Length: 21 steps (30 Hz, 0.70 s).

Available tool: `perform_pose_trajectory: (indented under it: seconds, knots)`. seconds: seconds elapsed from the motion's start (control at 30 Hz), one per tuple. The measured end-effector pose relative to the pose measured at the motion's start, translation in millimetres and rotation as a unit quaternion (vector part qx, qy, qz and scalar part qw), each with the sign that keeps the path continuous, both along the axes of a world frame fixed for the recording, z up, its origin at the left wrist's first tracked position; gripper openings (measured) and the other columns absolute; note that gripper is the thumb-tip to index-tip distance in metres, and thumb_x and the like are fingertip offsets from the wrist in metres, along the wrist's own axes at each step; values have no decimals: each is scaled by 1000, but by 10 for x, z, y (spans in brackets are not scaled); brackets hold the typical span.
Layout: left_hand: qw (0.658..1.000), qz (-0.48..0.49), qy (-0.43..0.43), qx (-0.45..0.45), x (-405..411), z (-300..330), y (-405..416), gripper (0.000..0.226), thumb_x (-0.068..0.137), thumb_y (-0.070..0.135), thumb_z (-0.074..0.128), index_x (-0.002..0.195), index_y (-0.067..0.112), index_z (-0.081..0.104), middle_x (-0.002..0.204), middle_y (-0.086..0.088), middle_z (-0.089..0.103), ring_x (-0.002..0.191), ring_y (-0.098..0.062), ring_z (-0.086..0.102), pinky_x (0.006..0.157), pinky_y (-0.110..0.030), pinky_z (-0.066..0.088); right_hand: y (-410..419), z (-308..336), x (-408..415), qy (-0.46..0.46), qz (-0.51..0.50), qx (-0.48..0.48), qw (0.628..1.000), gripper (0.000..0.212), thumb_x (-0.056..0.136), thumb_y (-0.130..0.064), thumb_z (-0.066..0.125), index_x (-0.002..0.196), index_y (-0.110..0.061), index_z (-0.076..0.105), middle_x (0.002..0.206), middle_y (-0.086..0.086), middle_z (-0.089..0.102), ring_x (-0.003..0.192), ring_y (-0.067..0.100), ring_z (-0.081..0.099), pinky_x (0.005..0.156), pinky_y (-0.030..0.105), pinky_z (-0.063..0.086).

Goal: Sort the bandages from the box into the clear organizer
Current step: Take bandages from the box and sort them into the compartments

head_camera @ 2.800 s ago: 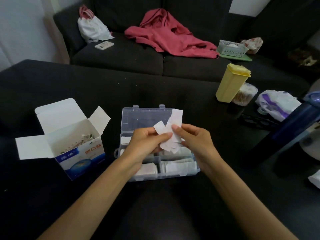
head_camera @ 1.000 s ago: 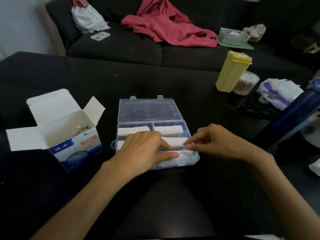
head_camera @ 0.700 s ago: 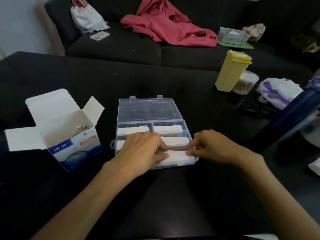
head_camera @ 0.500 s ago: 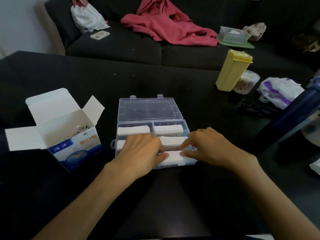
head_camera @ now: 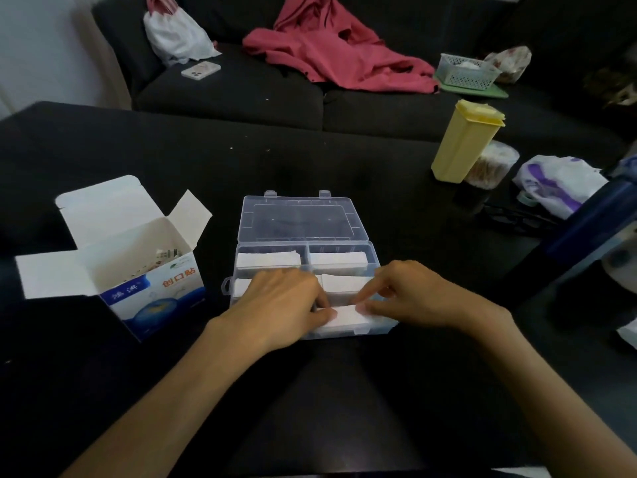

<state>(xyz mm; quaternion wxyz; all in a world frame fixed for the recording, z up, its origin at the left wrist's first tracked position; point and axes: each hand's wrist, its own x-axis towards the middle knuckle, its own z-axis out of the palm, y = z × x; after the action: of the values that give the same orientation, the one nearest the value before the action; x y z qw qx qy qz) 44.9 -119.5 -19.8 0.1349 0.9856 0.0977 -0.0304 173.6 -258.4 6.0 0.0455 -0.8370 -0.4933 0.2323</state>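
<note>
A: Count w/ the clear organizer (head_camera: 375, 262) as ref?
B: One organizer, lid flat open behind it on the table (head_camera: 103, 139). Six compartments I think, 2 cols x 3 rows; near-left one hidden under the hand. Four stacks of white bandages show: back-left stack (head_camera: 267, 259), back-right stack (head_camera: 337, 258), mid-right stack (head_camera: 344, 283), near-right stack (head_camera: 348, 317). A bit of white in mid-left too.
A: Hands?
B: Two. Left hand (head_camera: 281, 310) lies over the organizer's near-left part, fingers curled, thumb tip on the near-right stack's left end. Right hand (head_camera: 412, 294) at the organizer's right side, fingers bent, index and thumb tips on that stack's right end. Looks like pressing more than pinching; can't tell for sure.
A: Box?
B: One box (head_camera: 155, 284) left of the organizer, flaps open, few wrapped bandages inside. Front reads 创口贴 in red; smaller text too blurry.
A: Other stuff?
B: Right of and behind the organizer: one yellow container (head_camera: 463, 143), one clear jar (head_camera: 493, 165) touching it, a white-purple bag (head_camera: 555, 182), a dark blue bottle (head_camera: 586, 229). Far behind, a dark sofa (head_camera: 224, 88) w/ one red garment (head_camera: 331, 53), one white bag (head_camera: 175, 36), one phone (head_camera: 201, 69), one mesh basket (head_camera: 465, 71). Nothing sits btwn box and organizer.
</note>
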Motion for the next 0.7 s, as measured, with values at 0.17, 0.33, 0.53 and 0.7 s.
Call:
perform_pose_trajectory:
  seconds: [0.17, 0.33, 0.53, 0.7]
  knots:
    - [999, -16, 32, -39, 1, 16, 41, 40, 89, 60, 44, 105, 34, 69, 81, 14, 60, 76, -3, 53, 64, -22, 37, -132, 256, 69, 46, -129, 48, 989, 8, 86, -27, 63, 91, -27, 69, 93, -11, 66, 84, 2, 59, 83, 24, 50]
    - [997, -39, 67, -14, -26, 47, 68, 50, 78, 63, 60, 121, 37, 61, 112, 10, 60, 100, -10, 53, 76, -25, 38, -91, 209, -60, -22, -186, -18, 982, 11, 85, -30, 66, 92, -22, 70, 93, -8, 67, 85, 6, 61, 85, 32, 53]
    - [999, -16, 22, 27, 25, 9, -42, 43, 83, 58, 56, 114, 29, 63, 108, 4, 61, 102, -17, 54, 81, -32, 42, -12, 32, -78, -124, -232, -13, 965, 13, 86, -30, 63, 95, -21, 65, 89, -4, 64, 79, 12, 61, 75, 32, 54]
    - [999, 0, 0, 46, 97, -35, -107, 44, 85, 59, 52, 108, 23, 63, 105, 1, 60, 99, -21, 55, 81, -34, 42, 7, -7, -74, -150, -234, -12, 961, 15, 87, -31, 62, 98, -20, 63, 93, -2, 63, 77, 12, 60, 71, 29, 51]
